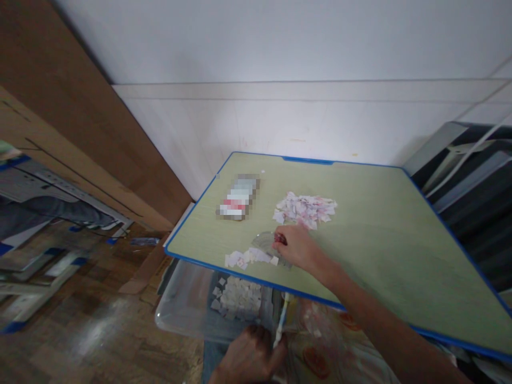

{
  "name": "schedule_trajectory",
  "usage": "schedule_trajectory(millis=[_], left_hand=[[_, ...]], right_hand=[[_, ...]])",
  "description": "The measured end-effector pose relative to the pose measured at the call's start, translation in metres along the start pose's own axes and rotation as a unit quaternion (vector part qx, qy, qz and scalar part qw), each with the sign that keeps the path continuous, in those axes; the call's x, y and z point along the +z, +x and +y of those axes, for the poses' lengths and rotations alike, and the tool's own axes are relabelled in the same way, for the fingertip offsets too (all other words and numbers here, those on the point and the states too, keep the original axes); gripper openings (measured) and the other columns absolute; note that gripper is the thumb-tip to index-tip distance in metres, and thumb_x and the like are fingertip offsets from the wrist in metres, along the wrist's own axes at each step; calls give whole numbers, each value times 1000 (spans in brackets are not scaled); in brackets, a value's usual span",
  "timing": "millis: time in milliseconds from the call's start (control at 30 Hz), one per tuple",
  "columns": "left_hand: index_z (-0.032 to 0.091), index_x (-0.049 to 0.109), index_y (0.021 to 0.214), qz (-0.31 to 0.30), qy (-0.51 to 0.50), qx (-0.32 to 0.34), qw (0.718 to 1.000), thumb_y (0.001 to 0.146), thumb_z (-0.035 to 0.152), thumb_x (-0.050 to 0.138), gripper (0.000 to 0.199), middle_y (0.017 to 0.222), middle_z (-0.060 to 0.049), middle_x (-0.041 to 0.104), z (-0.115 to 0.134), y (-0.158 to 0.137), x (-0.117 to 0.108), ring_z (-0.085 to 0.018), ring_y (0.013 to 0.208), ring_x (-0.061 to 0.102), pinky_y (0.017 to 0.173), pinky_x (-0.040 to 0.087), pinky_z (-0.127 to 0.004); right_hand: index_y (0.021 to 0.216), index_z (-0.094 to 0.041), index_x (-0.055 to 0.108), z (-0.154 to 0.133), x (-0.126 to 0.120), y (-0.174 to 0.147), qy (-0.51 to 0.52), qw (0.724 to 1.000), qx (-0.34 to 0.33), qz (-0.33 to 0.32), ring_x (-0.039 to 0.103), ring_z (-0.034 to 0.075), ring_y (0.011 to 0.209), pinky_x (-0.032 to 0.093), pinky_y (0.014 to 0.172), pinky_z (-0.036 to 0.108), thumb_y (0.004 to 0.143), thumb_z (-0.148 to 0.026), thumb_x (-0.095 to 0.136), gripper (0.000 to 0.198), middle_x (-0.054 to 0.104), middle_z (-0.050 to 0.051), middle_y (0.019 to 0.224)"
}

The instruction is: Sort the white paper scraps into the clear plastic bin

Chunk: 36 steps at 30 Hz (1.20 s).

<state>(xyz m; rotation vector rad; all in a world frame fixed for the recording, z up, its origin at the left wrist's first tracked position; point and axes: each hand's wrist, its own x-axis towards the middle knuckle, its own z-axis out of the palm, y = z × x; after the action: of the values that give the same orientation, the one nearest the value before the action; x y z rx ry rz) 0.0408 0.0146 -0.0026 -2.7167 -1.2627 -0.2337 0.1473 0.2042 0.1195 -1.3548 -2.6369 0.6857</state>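
My right hand (298, 246) is closed on a clear, half-round plastic piece (262, 241) that looks like a protractor, lying against the green tabletop (384, 234). Just beside it, near the table's front edge, is a loose row of small white paper pieces (246, 257). Behind the hand is a larger heap of pinkish-white paper pieces (304, 208). Below the table edge, my left hand (252, 352) has its fingers curled at the near side of a clear plastic bin (180, 304). Paper squares (240, 296) are piled in that bin. The left fingertips are partly hidden.
A blurred-out rectangular object (239, 196) lies at the table's left. The table has a blue rim and stands against a white wall (280, 120). A thin white stick-like thing (282, 317) is beside my left hand. Dark folded items (472, 176) lean at the right.
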Motion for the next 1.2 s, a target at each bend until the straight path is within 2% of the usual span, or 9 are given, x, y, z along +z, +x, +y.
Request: schedule_trajectory(millis=[200, 333, 567, 800, 900, 1000, 1100, 1200], left_hand=[[14, 41, 100, -6, 4, 9, 1000, 71, 20, 57, 34, 55, 2, 56, -1, 0, 0, -16, 43, 53, 38, 40, -26], [14, 41, 100, -7, 5, 6, 1000, 71, 21, 58, 34, 54, 3, 56, -2, 1, 1, -17, 43, 53, 38, 40, -26], [15, 43, 98, 11, 4, 2, 1000, 65, 25, 66, 42, 55, 3, 57, -2, 2, 1, -17, 42, 53, 36, 42, -26], [14, 44, 98, 11, 4, 0, 1000, 64, 22, 66, 42, 53, 3, 57, 1, 3, -2, -17, 41, 53, 36, 43, -27], [14, 43, 99, 5, 3, 0, 1000, 66, 23, 64, 40, 53, 2, 57, 1, 3, -2, -18, 42, 53, 36, 43, -27], [14, 43, 99, -2, 1, 2, 1000, 67, 24, 63, 38, 54, 2, 57, 0, 3, -1, -18, 43, 54, 36, 44, -27], [15, 43, 97, -4, 1, 6, 1000, 69, 21, 61, 34, 54, 3, 57, -1, 3, 0, -17, 41, 53, 35, 44, -27], [14, 42, 98, -13, 3, 5, 1000, 69, 20, 60, 34, 54, 3, 57, -1, 2, 1, -18, 42, 53, 36, 45, -28]], right_hand=[[76, -16, 63, -42, 20, 22, 17, 996, -66, -55, 58, 13, 66, 35, 53, 20, 72, -23, 57, 10, 66, 5, 73], [79, -16, 63, -61, 25, 25, 7, 993, -95, -66, 60, 15, 72, 38, 57, 22, 74, -22, 55, 12, 66, 6, 78], [84, -16, 62, -68, 22, 11, -21, 988, -144, -55, 60, 18, 78, 40, 62, 25, 78, -19, 47, 16, 66, 9, 82], [77, -17, 62, -75, 17, -4, -15, 983, -178, -45, 60, 17, 68, 37, 55, 24, 79, -22, 48, 15, 66, 6, 74], [76, -17, 61, -66, 12, -1, 1, 985, -171, -20, 59, 16, 67, 35, 54, 24, 78, -23, 51, 12, 66, 6, 74], [73, -17, 58, -44, 4, -1, 28, 986, -166, 8, 57, 13, 63, 34, 54, 22, 78, -22, 53, 8, 64, 3, 68], [75, -17, 52, -3, -8, -7, 58, 986, -143, 64, 56, 12, 60, 37, 55, 22, 81, -19, 47, 8, 62, 1, 65], [79, -19, 44, 50, -21, -15, 90, 978, -104, 158, 59, 12, 59, 42, 55, 23, 85, -22, 39, 8, 63, 1, 66]])
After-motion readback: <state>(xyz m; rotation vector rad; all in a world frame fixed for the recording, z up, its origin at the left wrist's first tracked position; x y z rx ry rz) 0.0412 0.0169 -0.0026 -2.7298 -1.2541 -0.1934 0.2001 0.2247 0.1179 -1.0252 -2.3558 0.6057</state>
